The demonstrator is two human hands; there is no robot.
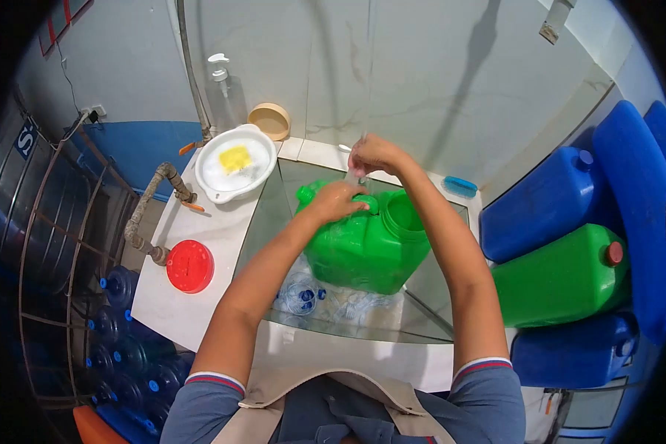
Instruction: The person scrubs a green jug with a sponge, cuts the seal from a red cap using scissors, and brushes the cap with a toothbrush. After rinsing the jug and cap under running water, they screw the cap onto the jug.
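Presently: 1 green plastic jug [362, 255], glossy, broad-bodied, with 1 wide round mouth [405, 213] uncapped and facing upward at its right. Location: inside the glass basin [265, 222], above clear plastic pieces [300, 297] at the bottom.

Left hand [339, 201]: laid over the jug's top, palm down, thumb stretched rightward across it; fingers bent, partly hidden; whether they close fully round any part, cannot tell.

Right hand [374, 155]: raised beyond the jug, wrist bent, forearm passing to the right of the mouth; fingers bunched close together; what they hold, if anything, cannot tell.

Adjacent, left, on the white tabletop [163, 311]: 1 white bowl [209, 185] of suds, 1 yellow sponge [235, 158] within; 1 red lid [190, 266].
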